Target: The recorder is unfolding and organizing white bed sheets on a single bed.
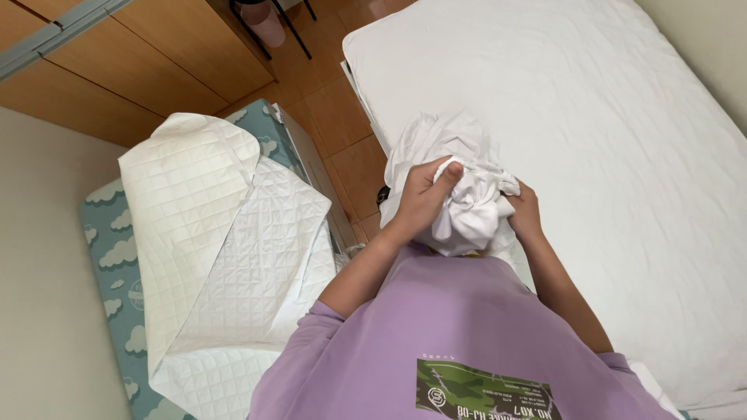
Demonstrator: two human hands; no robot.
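A bunched white cloth (455,167) is held up in front of my chest, over the near edge of a large bed with a white sheet (591,117). My left hand (424,198) grips the bundle from the left, thumb pressed on top of the folds. From the right, my right hand (525,211) clutches it, mostly hidden behind the fabric. Below the hands my purple T-shirt (459,327) fills the lower middle of the view.
A small mattress with a blue cloud pattern (109,257) lies at the left, with a white quilted pad (226,241) folded over it. A brown tiled floor strip (342,124) runs between it and the bed. Wooden cabinets (156,54) stand at the top left.
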